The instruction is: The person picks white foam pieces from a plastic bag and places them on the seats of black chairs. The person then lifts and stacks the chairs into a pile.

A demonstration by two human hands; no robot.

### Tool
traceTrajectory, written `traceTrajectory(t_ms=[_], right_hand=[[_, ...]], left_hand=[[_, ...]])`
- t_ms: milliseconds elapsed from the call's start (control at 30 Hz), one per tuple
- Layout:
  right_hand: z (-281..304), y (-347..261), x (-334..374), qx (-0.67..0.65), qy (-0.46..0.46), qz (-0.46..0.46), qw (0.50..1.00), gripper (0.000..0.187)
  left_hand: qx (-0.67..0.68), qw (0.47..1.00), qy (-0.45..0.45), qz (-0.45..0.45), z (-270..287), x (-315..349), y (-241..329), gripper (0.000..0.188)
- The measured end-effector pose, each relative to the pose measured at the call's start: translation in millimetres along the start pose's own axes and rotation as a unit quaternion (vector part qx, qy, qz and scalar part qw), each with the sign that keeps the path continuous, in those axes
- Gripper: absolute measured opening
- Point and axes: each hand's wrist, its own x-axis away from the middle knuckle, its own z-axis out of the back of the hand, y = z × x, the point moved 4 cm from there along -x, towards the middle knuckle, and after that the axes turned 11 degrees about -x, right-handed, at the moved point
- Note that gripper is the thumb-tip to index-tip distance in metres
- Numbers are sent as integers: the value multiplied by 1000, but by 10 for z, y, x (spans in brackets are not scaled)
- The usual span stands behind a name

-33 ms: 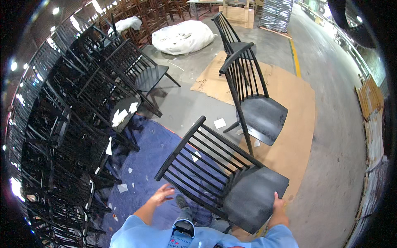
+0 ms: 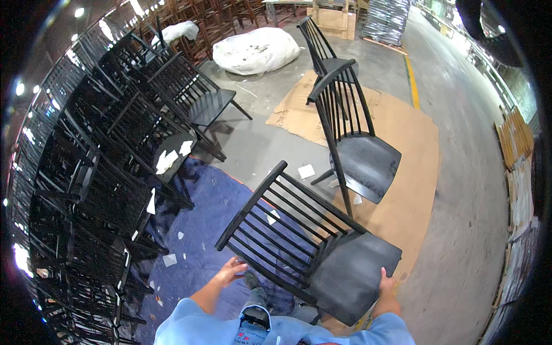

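Note:
A black spindle-back chair (image 2: 351, 276) stands tilted in front of me, its slatted back leaning left and its seat to the right. My right hand (image 2: 387, 283) grips the seat's right edge, thumb on top; the fingers underneath are hidden. Beside the lower post of the chair back is my left hand (image 2: 232, 271), fingers stretched out and holding nothing. Whether its fingertips touch the post I cannot tell. Just beyond, a second black chair (image 2: 365, 164) stands on flattened cardboard (image 2: 411, 138), with another black chair (image 2: 328, 57) behind it.
Stacked black chairs (image 2: 86, 167) crowd the left side, white slips (image 2: 167, 162) lying on one seat. A blue cloth (image 2: 201, 230) with paper scraps covers the floor by my feet. Farther off are a white bulging sack (image 2: 256, 52), a wrapped pallet stack (image 2: 384, 23) and a yellow floor line (image 2: 411, 83).
My left hand has moved a little to the right, closer to the chair back's post. My right hand and the chair stay in place.

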Motion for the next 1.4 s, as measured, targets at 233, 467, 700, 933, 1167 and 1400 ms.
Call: traceTrajectory(t_ms=[233, 467, 700, 933, 1167, 1400], right_hand=[[-43, 71, -4, 44, 40, 14, 998, 93], [-38, -702, 595, -251, -125, -65, 958, 81], [-396, -901, 216, -268, -174, -26, 947, 74], [-918, -1733, 1087, -440, -425, 19, 791, 73], [-1203, -3000, 3016, -496, -615, 19, 612, 68], [-879, -4349, 4774, -607, -628, -44, 484, 66]], left_hand=[[264, 963, -44, 18, -598, -838, -518, 27], [350, 933, 73, 44, -464, -1017, -860, 26], [317, 937, 135, -65, -40, -146, -20, 18], [207, 911, 262, -243, 604, 1148, 1464, 10], [65, 804, 379, -453, 1299, 3243, 3046, 14], [-202, 430, 526, -706, 557, 6369, 4244, 29]])
